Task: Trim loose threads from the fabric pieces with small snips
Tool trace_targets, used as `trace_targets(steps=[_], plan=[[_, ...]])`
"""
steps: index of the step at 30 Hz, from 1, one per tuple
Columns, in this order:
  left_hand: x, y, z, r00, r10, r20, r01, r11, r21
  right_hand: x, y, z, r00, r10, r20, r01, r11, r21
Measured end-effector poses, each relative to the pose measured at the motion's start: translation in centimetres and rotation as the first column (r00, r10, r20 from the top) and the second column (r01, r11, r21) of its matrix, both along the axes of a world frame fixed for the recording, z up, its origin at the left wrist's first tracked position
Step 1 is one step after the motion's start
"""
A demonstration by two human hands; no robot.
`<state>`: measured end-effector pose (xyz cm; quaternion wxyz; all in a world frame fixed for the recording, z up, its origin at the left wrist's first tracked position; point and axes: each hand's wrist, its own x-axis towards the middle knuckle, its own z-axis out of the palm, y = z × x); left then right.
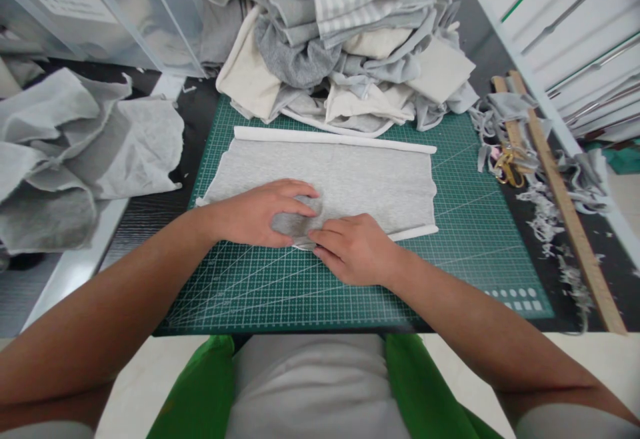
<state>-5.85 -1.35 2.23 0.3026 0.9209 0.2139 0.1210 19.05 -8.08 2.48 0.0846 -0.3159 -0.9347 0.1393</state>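
Hands, left hand point(257, 214) and right hand point(355, 249), pinch grey fabric point(350, 179) on cutting mat point(450, 252).

cloth point(350, 179) on mat point(450, 245) | pile point(345, 45) behind | ruler point(565, 205) right

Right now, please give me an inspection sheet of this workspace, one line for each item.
Surface: green cutting mat with a white grid, on a dark table.
Job's things: grey fabric piece lies flat on the mat, its far and near edges rolled.
Clutter: pile of grey and cream fabric behind the mat; crumpled grey fabric at left; scraps, yellow scissors and wooden ruler at right.
Hands: left hand and right hand pinch the fabric's near edge.
Cables: nothing seen.
Surroundings: clear plastic bin at far left; white shelf at right.
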Motion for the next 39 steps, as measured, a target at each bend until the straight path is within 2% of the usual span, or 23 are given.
trace_targets(steps=[10,14,23,29,39], plan=[[0.2,0.1,-0.1,1.0,-0.018,0.022,0.018,1.0,0.013,-0.8,-0.3,0.2,0.999,-0.043,0.026,0.042,0.999,0.013],[0.2,0.1,-0.2,1.0,-0.006,-0.014,0.007,1.0,0.016,-1.0,-0.4,0.3,0.998,-0.052,0.032,0.051,0.998,0.029],[0.1,0.1,0.0,0.999,-0.017,-0.052,0.017,1.0,0.011,-0.6,-0.5,0.3,0.994,0.05,0.099,-0.057,0.996,0.062],[0.0,0.2,0.0,1.0,-0.017,-0.025,0.017,1.0,-0.01,-1.1,-0.7,0.7,0.981,0.111,0.158,-0.123,0.99,0.066],[-0.1,0.3,0.1,0.998,-0.049,-0.037,0.049,0.999,0.0,-0.8,-0.4,0.4,0.992,0.037,0.118,-0.039,0.999,0.019]])
